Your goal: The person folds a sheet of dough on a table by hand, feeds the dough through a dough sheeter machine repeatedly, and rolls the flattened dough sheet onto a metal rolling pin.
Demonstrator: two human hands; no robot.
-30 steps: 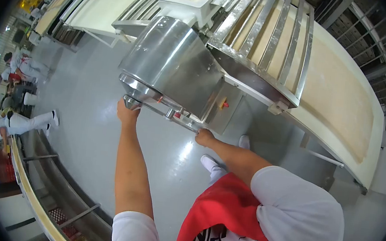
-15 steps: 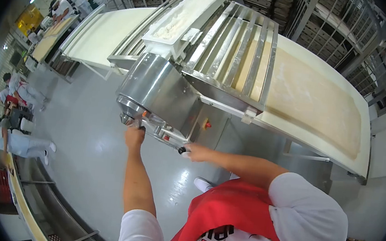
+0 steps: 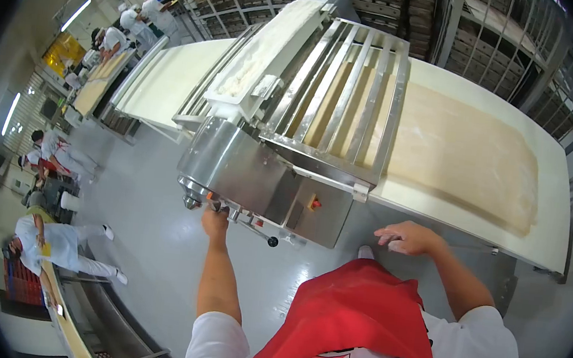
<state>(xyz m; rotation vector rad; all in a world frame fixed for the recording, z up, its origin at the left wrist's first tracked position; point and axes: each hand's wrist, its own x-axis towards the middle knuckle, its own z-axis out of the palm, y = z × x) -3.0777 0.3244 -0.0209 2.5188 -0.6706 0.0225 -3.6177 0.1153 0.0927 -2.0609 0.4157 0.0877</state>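
My left hand [image 3: 215,222] is closed around a dark-ended handle on the front of a steel dough sheeter [image 3: 233,163]. The fingers partly hide that handle. Beside it, a lever with a black ball knob [image 3: 272,242] sticks out from the machine. My right hand [image 3: 406,238] hangs in the air to the right of the sheeter, fingers loosely apart, whitish powder on them, holding nothing. A wide, flat sheet of dough [image 3: 465,151] lies on the right belt [image 3: 552,198] and runs in under the metal guard bars [image 3: 369,107].
A white trough of flour [image 3: 244,78] sits on top of the sheeter. The left belt [image 3: 172,71] extends toward a worktable [image 3: 102,85] with co-workers. Tall racks [image 3: 498,54] stand behind. Another co-worker [image 3: 59,243] is at a bench on the left.
My right hand has let go of the black-knobbed lever and moved right, opening. My left hand stays at the machine's handle. The dough sheet looks much the same. The view has shifted slightly.
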